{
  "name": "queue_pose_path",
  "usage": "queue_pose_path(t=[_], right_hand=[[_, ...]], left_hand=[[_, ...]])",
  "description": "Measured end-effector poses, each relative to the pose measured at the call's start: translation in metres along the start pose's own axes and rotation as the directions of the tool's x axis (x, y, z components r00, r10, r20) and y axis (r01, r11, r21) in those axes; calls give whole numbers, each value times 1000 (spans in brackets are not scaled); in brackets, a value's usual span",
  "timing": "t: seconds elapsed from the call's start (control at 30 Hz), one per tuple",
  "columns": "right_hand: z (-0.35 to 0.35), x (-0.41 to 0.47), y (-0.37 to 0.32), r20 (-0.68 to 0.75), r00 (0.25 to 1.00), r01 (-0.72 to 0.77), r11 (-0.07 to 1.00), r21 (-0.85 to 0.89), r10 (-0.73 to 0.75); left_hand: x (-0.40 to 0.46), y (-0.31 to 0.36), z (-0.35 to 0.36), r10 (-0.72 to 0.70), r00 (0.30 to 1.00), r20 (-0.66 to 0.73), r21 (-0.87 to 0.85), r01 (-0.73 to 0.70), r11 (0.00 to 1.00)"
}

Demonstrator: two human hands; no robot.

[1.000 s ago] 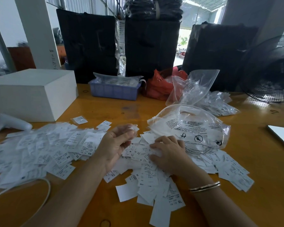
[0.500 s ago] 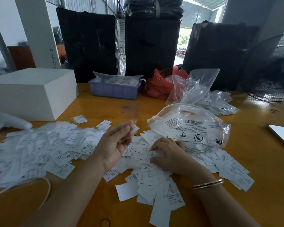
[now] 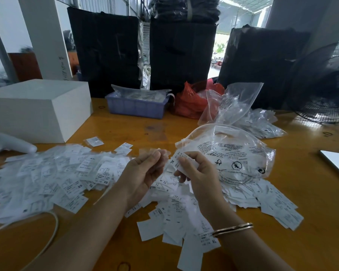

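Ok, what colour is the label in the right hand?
The label is white with black XL print; head view.

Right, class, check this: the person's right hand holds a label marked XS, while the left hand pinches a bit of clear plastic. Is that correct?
Not quite. The head view shows that the label held in the right hand is marked XL, not XS. The rest stands: the left hand pinches a bit of clear plastic.

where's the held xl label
Head view, near centre: the XL label is pinched in the right hand above the label pile, beside the left hand holding a clear sleeve.
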State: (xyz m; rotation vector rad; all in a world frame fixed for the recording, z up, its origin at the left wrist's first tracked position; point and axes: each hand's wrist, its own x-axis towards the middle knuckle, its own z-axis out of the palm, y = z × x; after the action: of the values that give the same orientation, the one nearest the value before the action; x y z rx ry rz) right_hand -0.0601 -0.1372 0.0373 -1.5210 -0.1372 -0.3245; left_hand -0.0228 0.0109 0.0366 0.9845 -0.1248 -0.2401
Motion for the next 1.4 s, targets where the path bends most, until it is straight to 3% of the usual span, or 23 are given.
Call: queue_pose_path(t=[0.43, 0.7, 0.87, 0.97, 1.1, 1.2, 1.4], right_hand=[[3, 0, 4, -118, 992, 44, 997, 67, -36], [7, -2, 9, 31, 999, 41, 987, -158, -36], [5, -2, 10, 50, 998, 51, 952, -300, -38], [1, 0, 10, 48, 999, 8, 960, -281, 6], [-4, 1, 11, 131, 988, -44, 969, -244, 78], [-2, 0, 12, 194, 978, -25, 969, -244, 74], [-1, 1, 12, 152, 988, -2, 979, -202, 34]], left_hand=[[1, -4, -2, 16, 1000, 19, 80, -18, 997], [3, -6, -4, 28, 1000, 3, 97, -28, 995], [1, -5, -5, 48, 996, 76, 251, -66, 966], [0, -6, -5, 82, 993, 81, 359, -106, 927], [0, -7, -4, 94, 994, 47, 353, -104, 930], [1, -8, -5, 88, 995, 54, 361, -102, 927], [0, -11, -4, 50, 996, 77, 489, -82, 868]])
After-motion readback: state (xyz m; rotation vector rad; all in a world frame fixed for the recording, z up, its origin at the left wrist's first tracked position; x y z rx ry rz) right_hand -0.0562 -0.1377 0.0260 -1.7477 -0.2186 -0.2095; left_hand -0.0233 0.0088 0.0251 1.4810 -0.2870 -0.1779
